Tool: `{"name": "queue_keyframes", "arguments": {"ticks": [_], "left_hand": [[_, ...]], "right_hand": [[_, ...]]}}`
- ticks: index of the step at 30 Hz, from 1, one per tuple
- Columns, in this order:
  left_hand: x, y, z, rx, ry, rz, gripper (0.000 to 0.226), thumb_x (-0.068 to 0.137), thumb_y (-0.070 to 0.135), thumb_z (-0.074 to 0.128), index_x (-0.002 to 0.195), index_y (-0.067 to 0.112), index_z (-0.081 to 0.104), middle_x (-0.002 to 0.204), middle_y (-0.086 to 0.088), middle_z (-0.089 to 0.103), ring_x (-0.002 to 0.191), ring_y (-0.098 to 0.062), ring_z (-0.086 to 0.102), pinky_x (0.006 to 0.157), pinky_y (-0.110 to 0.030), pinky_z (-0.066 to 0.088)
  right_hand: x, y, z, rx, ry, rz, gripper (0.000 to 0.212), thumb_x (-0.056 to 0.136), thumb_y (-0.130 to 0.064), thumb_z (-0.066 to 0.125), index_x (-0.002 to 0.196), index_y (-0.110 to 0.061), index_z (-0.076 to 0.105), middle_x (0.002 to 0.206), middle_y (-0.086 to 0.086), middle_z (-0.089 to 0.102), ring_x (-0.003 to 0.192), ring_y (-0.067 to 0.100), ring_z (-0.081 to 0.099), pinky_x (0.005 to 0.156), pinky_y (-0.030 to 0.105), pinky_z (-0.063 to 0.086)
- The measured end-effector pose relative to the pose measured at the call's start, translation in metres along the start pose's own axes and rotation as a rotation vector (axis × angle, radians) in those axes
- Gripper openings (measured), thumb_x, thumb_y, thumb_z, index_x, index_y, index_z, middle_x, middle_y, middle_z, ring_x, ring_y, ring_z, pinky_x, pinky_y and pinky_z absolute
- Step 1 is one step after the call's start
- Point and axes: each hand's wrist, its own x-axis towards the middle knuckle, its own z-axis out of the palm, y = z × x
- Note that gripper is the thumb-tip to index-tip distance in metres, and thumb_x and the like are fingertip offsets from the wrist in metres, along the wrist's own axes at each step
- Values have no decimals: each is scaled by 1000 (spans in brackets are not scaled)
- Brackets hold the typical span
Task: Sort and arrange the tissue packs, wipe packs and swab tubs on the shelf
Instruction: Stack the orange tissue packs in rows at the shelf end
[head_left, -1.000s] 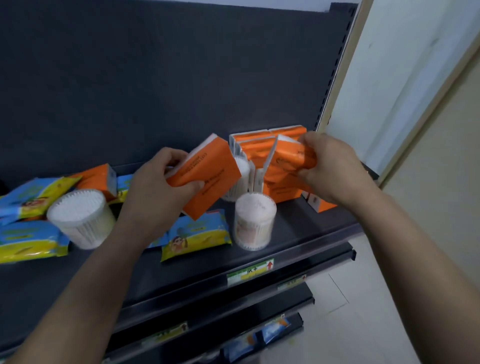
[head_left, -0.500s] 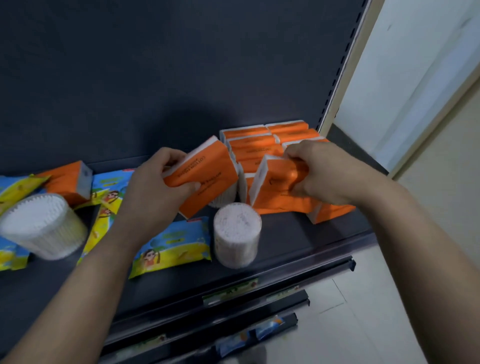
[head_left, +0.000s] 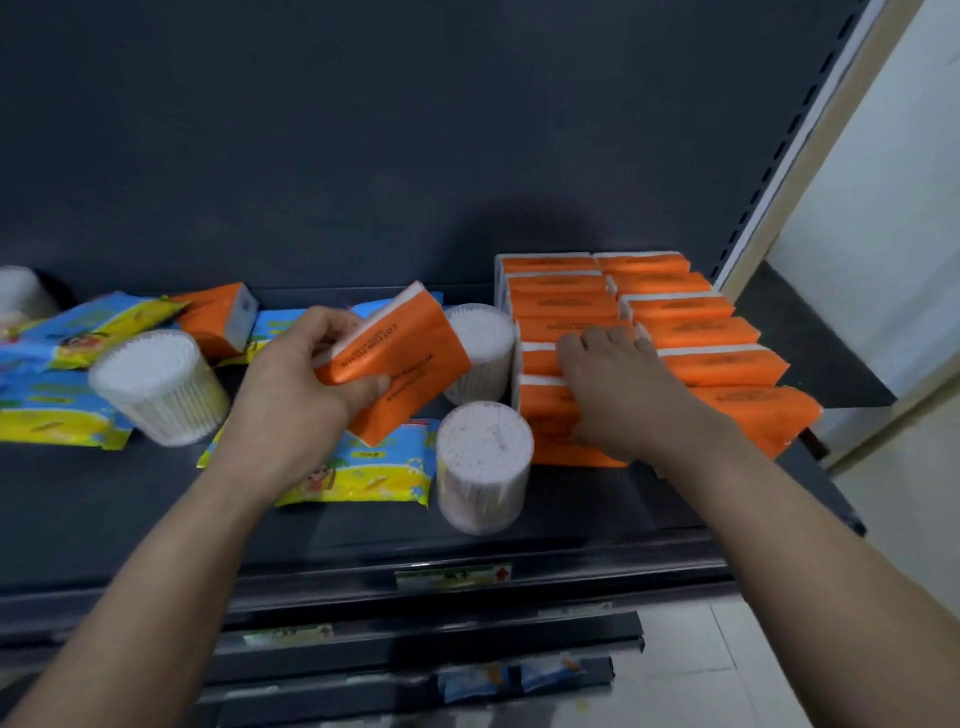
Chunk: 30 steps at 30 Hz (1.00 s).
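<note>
My left hand (head_left: 301, 379) grips an orange tissue pack (head_left: 402, 358), held tilted above the shelf (head_left: 156, 514). My right hand (head_left: 618, 389) lies flat with straight fingers on the left of two rows of orange tissue packs (head_left: 691, 332) at the shelf's right end. Two swab tubs (head_left: 483, 467) stand just left of those rows, one behind the other. A third swab tub (head_left: 156, 384) lies further left. Blue and yellow wipe packs (head_left: 358, 467) lie flat under and left of my left hand. One more orange tissue pack (head_left: 223, 317) sits at the back left.
The dark back panel (head_left: 363, 156) rises behind the shelf. A slotted upright (head_left: 779, 171) and a pale wall bound the right side. Lower shelves with price tags (head_left: 452, 577) jut out below the front edge.
My right hand has set its orange pack down into the left row and now rests flat on the packs. My left hand still holds its pack. The view has shifted down and right.
</note>
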Motion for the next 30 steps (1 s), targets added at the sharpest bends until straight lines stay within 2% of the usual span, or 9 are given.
{"name": "queue_keyframes", "arguments": {"ticks": [2,5,7,10,15,19,23,27,30], "left_hand": [[1,-2,-2,4,7,-10,34,70,3,75,97,17,59,83,12,64,65,7,56,62,-6,44],[6,-9,-7,29,25,-14,34,70,4,75,96,19,59,83,10,65,69,1,58,66,-15,47],[12,-14,-11,48,28,-27,34,69,3,75,96,19,59,83,7,66,72,-8,60,70,-25,49],[22,-21,-18,64,10,-49,32,70,2,73,94,19,59,82,2,66,73,-14,61,69,-31,50],[44,-29,-33,93,-7,-43,30,72,6,73,96,19,59,80,7,63,63,1,56,56,-10,42],[63,-35,-38,115,-53,-10,32,72,10,74,96,21,58,80,15,58,73,-3,56,60,-12,41],[79,-46,-41,106,-115,-16,30,73,13,74,95,25,58,81,15,58,76,-2,56,64,-19,42],[91,-53,-47,104,-132,-10,31,74,15,73,97,25,57,84,18,55,76,2,52,60,-11,37],[96,-55,-54,103,-118,18,32,73,12,74,96,24,56,81,21,52,72,6,50,56,-1,36]], "right_hand": [[3,3,-4,67,-60,-18,52,77,-31,69,118,-13,41,127,11,45,119,30,41,102,42,32],[7,5,-21,231,-95,-48,48,73,-44,71,101,-20,40,116,5,50,105,22,44,87,35,36],[13,2,-30,331,-35,-55,43,77,-40,68,108,-17,48,117,5,53,105,22,48,88,35,41],[31,-9,-38,370,90,-68,48,81,-34,66,122,-14,52,126,9,54,118,26,48,97,40,40],[65,-32,-33,256,49,-48,65,79,-43,67,134,-16,44,134,11,47,125,31,38,102,38,34],[81,-45,-29,207,-48,0,77,78,-45,67,141,-18,33,142,11,39,132,31,30,104,40,28],[92,-54,-31,128,-139,50,80,75,-51,66,140,-20,33,140,8,43,129,30,32,100,42,27],[97,-61,-36,117,-149,87,82,71,-54,67,138,-19,36,136,9,45,127,28,32,100,40,26],[97,-70,-45,240,-141,109,87,71,-48,72,141,-16,32,138,11,39,130,29,34,104,38,34]]}}
